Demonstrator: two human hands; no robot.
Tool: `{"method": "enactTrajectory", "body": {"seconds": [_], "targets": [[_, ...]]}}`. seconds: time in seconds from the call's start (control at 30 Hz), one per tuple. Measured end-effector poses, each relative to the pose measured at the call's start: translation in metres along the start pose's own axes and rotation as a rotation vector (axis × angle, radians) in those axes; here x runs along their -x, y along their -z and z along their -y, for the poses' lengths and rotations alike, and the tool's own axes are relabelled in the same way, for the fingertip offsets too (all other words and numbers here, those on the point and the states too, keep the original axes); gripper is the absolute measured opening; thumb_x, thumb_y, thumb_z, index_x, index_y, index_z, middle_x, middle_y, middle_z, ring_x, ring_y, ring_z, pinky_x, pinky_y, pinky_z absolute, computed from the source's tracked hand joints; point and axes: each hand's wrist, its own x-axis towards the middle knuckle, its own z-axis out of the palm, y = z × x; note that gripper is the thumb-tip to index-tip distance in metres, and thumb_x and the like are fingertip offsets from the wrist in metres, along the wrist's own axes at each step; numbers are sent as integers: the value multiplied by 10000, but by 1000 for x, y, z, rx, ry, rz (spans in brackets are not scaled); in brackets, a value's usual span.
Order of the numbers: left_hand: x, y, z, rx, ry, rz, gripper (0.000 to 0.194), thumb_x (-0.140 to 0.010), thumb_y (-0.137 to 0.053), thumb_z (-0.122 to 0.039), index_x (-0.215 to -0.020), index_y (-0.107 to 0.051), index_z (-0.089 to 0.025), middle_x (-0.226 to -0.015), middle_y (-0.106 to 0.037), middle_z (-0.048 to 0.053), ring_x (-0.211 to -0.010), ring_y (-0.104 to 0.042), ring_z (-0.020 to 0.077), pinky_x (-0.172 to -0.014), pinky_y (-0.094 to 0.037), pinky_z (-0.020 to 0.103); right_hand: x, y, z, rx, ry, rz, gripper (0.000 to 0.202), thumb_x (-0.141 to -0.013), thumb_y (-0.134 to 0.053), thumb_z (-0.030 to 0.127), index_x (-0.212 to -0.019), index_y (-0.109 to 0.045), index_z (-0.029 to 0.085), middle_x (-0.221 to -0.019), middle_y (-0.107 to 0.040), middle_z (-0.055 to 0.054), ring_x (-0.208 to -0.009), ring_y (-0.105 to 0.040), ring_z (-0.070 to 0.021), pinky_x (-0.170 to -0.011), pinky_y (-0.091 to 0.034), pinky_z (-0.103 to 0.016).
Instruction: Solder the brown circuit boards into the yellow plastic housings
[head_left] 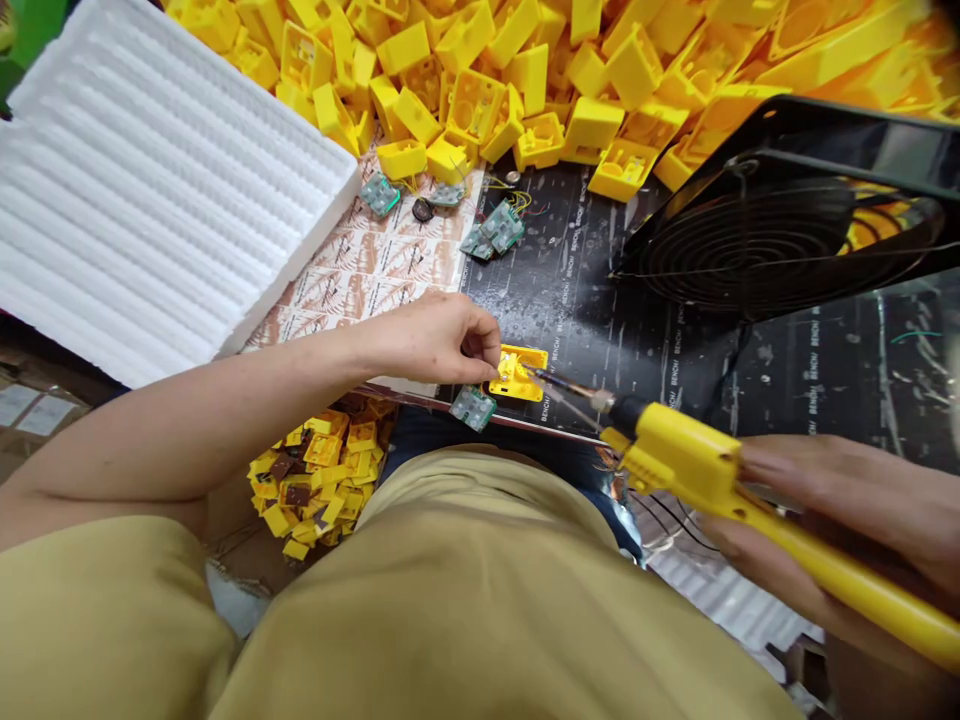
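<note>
A small yellow casing [531,382] lies open side up near the front edge of the black bench. My left hand [457,338] pinches at its left side, fingertips over the casing; what they hold, if anything, is too small to make out. My right hand [817,500] is wrapped round a yellow soldering gun [690,450], whose metal tip reaches over the right part of the casing. Just below my left fingertips, a green circuit board [473,407] sits at the bench edge beside the casing.
Yellow casings [472,100] are heaped along the back. Circuit boards [501,228] with wires lie mid-bench. A black fan [750,230] stands at right, a white foam tray [165,190] at left. Small yellow parts [322,470] fill a spot below the bench edge.
</note>
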Motion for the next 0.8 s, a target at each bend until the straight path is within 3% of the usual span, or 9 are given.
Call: {"method": "enactTrajectory", "body": {"seconds": [0.07,0.17,0.23,0.37,0.63,0.8], "targets": [[0,1,-3,-33,26,6,68,-756,-670,-160,-754,-736,-171,-731,-734,-22,-700,-662,102,-666,-440,199,-3,0,2,-36,93,76,501,-861,-760,241,-1332,-593,216,-911,-736,-47,-780,-707,-138,-667,-607,-212],[-2,3,-9,-107,50,26,78,-736,-666,-154,-752,-740,-174,-732,-734,-22,-701,-658,107,-657,-428,202,-6,-1,8,-10,69,55,217,-910,-703,212,-1120,-649,194,-887,-728,-43,-872,-699,-116,-815,-593,-230],[-4,4,-13,-155,59,47,82,-728,-669,-152,-757,-742,-175,-726,-729,-23,-701,-654,114,-646,-414,209,-9,-3,10,9,91,59,181,-864,-758,196,-1012,-656,180,-888,-727,-45,-890,-697,-109,-846,-585,-230],[-7,6,-22,-220,110,87,100,-715,-668,-160,-777,-744,-177,-734,-726,-14,-719,-651,136,-640,-397,228,-20,-3,10,9,173,65,263,-777,-830,141,-962,-644,140,-862,-718,-42,-855,-695,-95,-805,-597,-210],[-12,7,-30,-274,139,117,110,-694,-663,-204,-771,-738,-181,-702,-702,-6,-678,-619,151,-642,-388,252,-45,7,9,98,299,164,65,-945,-658,227,-962,-603,198,-825,-746,0,-788,-715,-90,-777,-622,-226],[-13,7,-30,-288,146,101,56,-687,-674,-190,-720,-719,-188,-664,-685,-7,-641,-604,154,-634,-393,262,-50,11,0,89,409,154,57,-957,-648,254,-960,-611,211,-836,-759,2,-763,-729,-106,-709,-635,-227]]}}
